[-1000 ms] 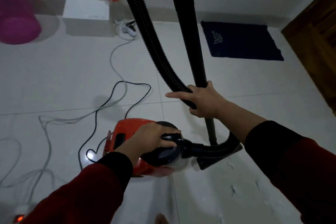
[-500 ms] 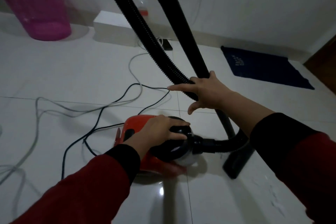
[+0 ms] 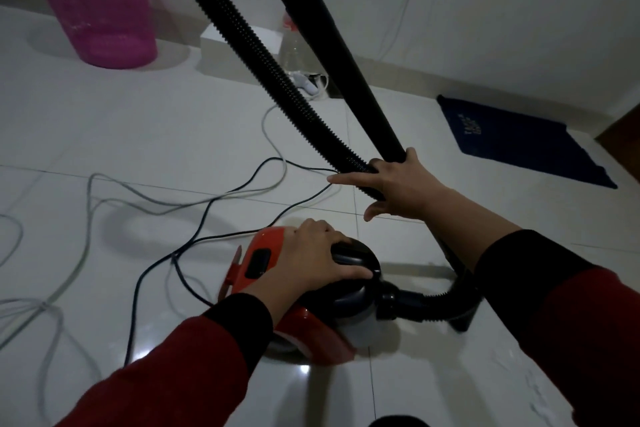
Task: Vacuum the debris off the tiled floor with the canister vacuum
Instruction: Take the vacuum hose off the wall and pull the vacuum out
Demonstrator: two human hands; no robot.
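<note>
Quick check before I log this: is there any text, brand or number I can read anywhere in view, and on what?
Nothing can be read for certain.
Dark blue mat by the wall: pale lettering near its left end, too small and blurred to read.
Orange canister vacuum under the left hand: a dark panel on top, no legible label.
Pink basket, white box, black hose held by the right hand: no text visible.
</note>
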